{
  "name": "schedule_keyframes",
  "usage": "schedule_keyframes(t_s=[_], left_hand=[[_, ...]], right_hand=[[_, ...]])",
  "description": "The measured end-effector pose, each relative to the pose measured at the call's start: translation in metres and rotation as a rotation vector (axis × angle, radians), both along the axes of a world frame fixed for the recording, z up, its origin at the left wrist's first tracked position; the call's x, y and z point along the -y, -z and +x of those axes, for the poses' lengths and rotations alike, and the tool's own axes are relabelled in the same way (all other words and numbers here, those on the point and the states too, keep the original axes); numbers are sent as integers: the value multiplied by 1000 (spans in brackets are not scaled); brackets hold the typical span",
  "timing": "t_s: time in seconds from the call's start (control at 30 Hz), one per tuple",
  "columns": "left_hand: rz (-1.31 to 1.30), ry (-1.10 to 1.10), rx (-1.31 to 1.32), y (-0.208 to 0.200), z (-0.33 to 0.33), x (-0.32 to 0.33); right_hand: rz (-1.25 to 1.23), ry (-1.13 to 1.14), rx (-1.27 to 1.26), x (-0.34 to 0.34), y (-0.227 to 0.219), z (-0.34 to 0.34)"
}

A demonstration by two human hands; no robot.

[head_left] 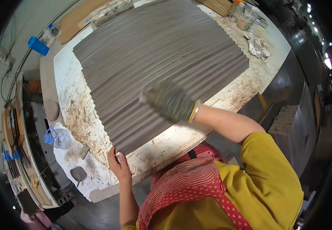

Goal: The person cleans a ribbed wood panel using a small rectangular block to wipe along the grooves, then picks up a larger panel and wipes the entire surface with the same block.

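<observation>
A large grey-brown wood-grain panel (pixel 154 50) with sawtooth left and right edges lies on the stained white worktable. It is made up of many narrow strips. At its near left corner my bare left hand (pixel 118 166) has thumb and fingers closed about the edge. Over the panel's near half, my right hand (pixel 169 101) wears a dark green patterned glove with a yellow cuff. Its fingers look curled together and are blurred by motion. Something pale shows at their tips, too smeared to name.
A clear bottle with a blue handle (pixel 60 138), a small block (pixel 84 151) and a dark round lid (pixel 78 174) are on the table's left side. A blue cup (pixel 38 45) stands far left. Jars (pixel 246 20) and crumpled plastic (pixel 258 48) lie far right. Stacked boards (pixel 288 126) stand at right.
</observation>
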State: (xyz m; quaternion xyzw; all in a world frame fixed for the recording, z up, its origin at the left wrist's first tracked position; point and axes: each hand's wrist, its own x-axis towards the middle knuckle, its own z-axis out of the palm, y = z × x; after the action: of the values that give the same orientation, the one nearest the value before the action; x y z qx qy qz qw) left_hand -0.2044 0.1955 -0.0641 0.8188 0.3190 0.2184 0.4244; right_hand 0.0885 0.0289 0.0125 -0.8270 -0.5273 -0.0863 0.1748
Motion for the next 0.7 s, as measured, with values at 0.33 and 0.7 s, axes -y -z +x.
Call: schedule_keyframes(t_s=[0.33, 0.7], left_hand=[[-28, 1, -61, -3, -1, 1], [-152, -65, -78, 11, -3, -4]], right_hand=[[44, 16, 151, 74, -37, 36], [-87, 347, 198, 149, -15, 76]])
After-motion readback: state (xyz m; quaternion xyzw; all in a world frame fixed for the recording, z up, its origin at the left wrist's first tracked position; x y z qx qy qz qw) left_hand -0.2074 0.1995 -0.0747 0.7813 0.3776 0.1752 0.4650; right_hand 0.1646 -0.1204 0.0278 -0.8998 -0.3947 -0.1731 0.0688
